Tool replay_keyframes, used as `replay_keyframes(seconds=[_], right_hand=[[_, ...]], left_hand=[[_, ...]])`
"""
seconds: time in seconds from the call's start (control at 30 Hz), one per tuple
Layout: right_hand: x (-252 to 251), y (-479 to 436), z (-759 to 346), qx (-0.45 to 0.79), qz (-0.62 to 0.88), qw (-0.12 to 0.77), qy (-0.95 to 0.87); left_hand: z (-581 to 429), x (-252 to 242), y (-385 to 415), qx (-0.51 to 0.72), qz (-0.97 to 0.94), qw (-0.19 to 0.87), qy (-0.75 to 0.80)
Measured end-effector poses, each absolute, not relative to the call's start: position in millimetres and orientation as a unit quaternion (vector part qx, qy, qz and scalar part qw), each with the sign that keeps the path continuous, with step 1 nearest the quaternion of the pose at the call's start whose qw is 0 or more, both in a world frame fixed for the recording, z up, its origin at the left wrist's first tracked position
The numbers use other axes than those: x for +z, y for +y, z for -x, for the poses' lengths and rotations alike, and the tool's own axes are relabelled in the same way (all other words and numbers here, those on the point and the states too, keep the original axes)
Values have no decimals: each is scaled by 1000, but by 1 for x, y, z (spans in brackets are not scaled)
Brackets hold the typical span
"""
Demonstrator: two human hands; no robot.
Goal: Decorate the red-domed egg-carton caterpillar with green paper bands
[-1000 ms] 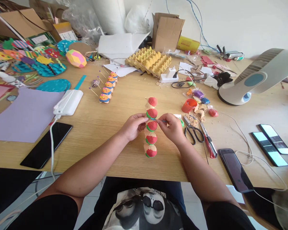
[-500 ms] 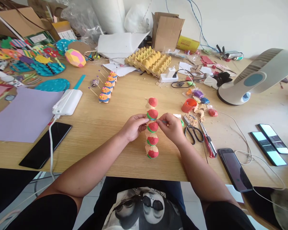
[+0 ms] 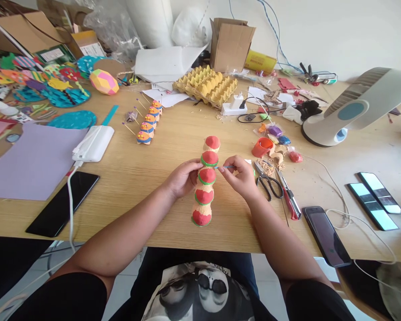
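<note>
A strip of egg carton cups [image 3: 205, 196], with red tops and green bands over a peach base, lies nearly lengthwise in front of me. Its side is gripped by my left hand [image 3: 184, 179], closed with the thumb on the edge near the second cup and the other fingers partly hidden. On the other side my right hand [image 3: 238, 176] pinches a thin blue strip [image 3: 224, 167], whose tip reaches the gap between the second and third cups. I cannot tell whether this strip is clay or a tool.
Scissors [image 3: 270, 182], a red cutter knife [image 3: 290, 198] and a red cup [image 3: 263, 146] lie to the right, near coloured clay packets. A finished-looking carton caterpillar [image 3: 148, 124] stands back left. Phones [image 3: 326, 236], a power bank [image 3: 93, 143] and a fan [image 3: 347, 111] flank the workspace.
The carton strip has turned a little, its near end swinging left and showing more of the green bands. More of the blue strip shows at my right hand.
</note>
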State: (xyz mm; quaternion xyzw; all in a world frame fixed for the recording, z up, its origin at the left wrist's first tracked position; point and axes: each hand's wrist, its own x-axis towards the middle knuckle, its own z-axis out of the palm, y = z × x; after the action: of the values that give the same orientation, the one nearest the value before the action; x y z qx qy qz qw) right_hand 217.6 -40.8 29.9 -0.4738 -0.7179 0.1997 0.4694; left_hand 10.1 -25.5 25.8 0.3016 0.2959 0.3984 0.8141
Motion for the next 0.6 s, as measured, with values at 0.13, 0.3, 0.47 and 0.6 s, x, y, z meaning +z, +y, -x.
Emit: replay_keyframes(seconds=[0.13,0.3,0.47,0.6], right_hand=[[31,-41,-216,173,470,468,-728],[33,-44,-214,158,472,451,-741],[33,-43,-212,235,481,447,-717],[33,-42,-211,263,482,450,-704]], left_hand=[[-11,26,-27,389,-299,820,296],[-10,22,-27,383,-321,812,301],[-11,24,-28,392,-337,798,308],[-11,24,-27,396,-339,792,318]])
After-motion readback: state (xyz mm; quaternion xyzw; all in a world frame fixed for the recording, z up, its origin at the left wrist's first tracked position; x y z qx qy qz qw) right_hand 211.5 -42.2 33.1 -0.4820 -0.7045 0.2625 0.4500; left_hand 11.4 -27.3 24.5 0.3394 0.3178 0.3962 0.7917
